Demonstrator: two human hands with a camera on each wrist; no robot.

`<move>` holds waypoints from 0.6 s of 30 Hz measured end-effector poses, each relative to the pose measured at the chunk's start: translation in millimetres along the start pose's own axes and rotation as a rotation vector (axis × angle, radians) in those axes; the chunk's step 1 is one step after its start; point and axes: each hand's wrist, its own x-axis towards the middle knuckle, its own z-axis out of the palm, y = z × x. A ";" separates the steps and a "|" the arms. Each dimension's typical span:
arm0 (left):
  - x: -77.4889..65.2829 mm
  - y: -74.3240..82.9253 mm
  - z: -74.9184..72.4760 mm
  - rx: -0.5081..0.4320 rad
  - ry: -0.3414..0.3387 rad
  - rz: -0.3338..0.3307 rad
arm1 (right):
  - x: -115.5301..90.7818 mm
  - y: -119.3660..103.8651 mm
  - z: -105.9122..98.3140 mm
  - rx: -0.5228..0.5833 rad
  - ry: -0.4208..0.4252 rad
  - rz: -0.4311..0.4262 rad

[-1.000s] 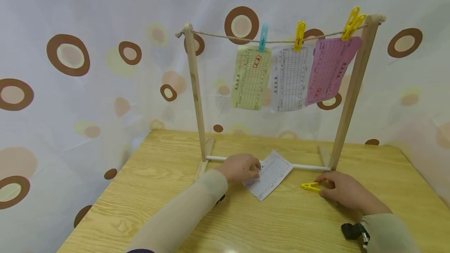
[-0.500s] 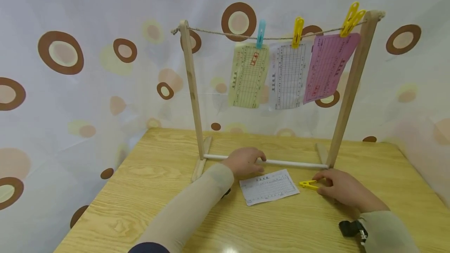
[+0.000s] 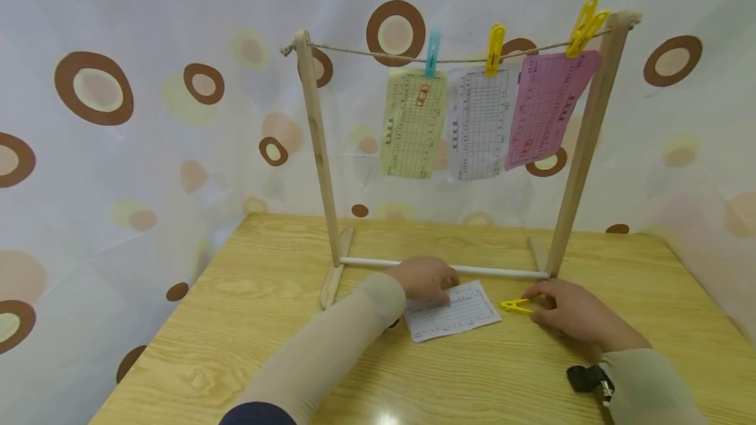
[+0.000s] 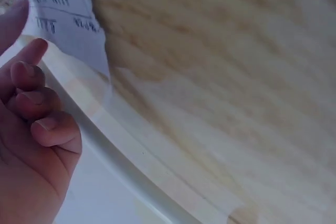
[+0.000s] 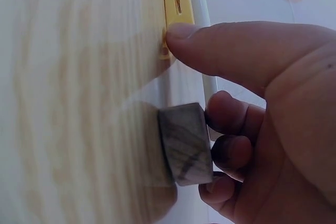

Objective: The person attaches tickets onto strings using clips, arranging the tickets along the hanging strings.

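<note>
A white printed paper slip (image 3: pixel 461 320) lies on the wooden table in front of the rack. My left hand (image 3: pixel 420 279) is low over its far left part, thumb and index finger apart; in the left wrist view the index fingertip (image 4: pixel 38 48) overlaps the slip (image 4: pixel 79 35) and the other fingers are bent. To the right, my right hand (image 3: pixel 569 312) pinches a yellow clothespin (image 3: pixel 515 307) near the table. The right wrist view shows the thumb (image 5: pixel 184 38) on the clothespin's (image 5: pixel 178 3) end, the other fingers bent behind a grey-brown wooden block end (image 5: pixel 186 148).
Behind the hands stands a wooden rack (image 3: pixel 319 149) with a white bottom bar (image 3: pixel 502 271). Its rope (image 3: pixel 366 53) carries a green slip (image 3: pixel 413 130), a white slip (image 3: pixel 481 130) and a pink slip (image 3: pixel 552 110), held by a blue clothespin (image 3: pixel 433 54) and several yellow ones.
The slip, first tilted at my left fingers, came to lie flat and turned sideways as the hand rose off it. My left hand has since lowered over it. The right hand keeps the clothespin.
</note>
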 end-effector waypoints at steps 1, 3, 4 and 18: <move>-0.2 0.3 0.4 0.011 -0.004 -0.003 | 0.4 -0.7 -0.2 0.000 0.000 -0.003; -1.5 1.0 0.9 0.021 -0.003 -0.009 | 1.1 -1.6 -0.9 -0.006 -0.002 -0.014; -2.3 1.4 1.4 0.017 -0.001 -0.011 | 1.3 -1.8 -1.0 -0.007 -0.006 -0.016; -16.8 9.9 2.1 0.028 0.074 -0.066 | 0.7 -0.8 0.1 -0.016 0.009 0.003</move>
